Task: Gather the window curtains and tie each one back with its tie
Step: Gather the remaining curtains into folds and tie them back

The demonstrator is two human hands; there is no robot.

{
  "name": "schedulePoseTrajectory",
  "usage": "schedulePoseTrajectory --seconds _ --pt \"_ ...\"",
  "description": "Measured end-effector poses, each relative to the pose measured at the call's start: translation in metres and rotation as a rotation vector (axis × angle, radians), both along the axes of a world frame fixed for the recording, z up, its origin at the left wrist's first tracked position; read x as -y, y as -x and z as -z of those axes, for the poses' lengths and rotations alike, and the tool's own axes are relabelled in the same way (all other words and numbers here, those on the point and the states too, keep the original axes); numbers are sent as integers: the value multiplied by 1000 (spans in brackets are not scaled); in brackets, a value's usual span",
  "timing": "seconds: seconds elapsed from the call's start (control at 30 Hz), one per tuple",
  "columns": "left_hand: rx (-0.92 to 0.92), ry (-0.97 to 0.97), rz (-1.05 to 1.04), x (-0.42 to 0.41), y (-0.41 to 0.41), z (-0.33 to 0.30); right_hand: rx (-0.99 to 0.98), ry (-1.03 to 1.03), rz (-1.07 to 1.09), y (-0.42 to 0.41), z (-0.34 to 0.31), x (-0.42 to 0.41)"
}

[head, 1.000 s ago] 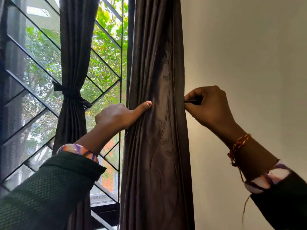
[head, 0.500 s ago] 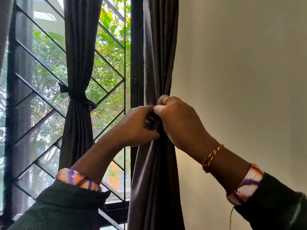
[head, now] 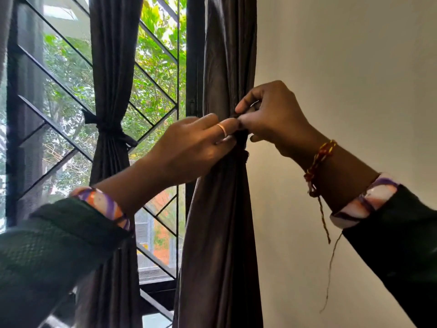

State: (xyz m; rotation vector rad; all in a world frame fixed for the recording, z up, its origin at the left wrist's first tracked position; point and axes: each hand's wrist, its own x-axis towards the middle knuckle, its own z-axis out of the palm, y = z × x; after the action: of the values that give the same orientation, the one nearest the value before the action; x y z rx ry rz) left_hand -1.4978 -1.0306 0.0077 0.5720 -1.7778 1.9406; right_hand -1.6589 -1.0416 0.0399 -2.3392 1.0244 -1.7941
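A dark brown curtain (head: 222,233) hangs at the window's right edge, bunched into a narrow waist at mid height. Its dark tie (head: 243,140) wraps that waist and is mostly hidden by my fingers. My left hand (head: 191,147) pinches the tie from the left, a ring on one finger. My right hand (head: 272,119) pinches it from the right and slightly above. The fingertips of both hands meet at the tie. A second dark curtain (head: 113,67) hangs in the middle of the window, tied back with its own knotted tie (head: 108,130).
A black window grille (head: 59,86) with diagonal bars fills the left half, green trees behind it. A plain cream wall (head: 343,67) fills the right. A third curtain's edge (head: 3,31) shows at the far left. A loose thread bracelet (head: 319,162) dangles from my right wrist.
The right curtain was spread wide and is now gathered tight. Both hands came together at its waist, then shifted up and right, fingers working the tie.
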Motion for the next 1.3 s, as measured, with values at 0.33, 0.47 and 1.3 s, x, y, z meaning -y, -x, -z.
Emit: schedulePoseTrajectory --seconds 0.33,0.47,1.3 --pt "133 -44 -246 -5 -2 -12 98 -367 -291 -8 -3 -11" --pt "58 -5 -252 -6 8 -6 90 -333 -330 -14 1 -13" --pt "-576 -410 108 -10 11 7 -10 -243 -266 -18 13 16"
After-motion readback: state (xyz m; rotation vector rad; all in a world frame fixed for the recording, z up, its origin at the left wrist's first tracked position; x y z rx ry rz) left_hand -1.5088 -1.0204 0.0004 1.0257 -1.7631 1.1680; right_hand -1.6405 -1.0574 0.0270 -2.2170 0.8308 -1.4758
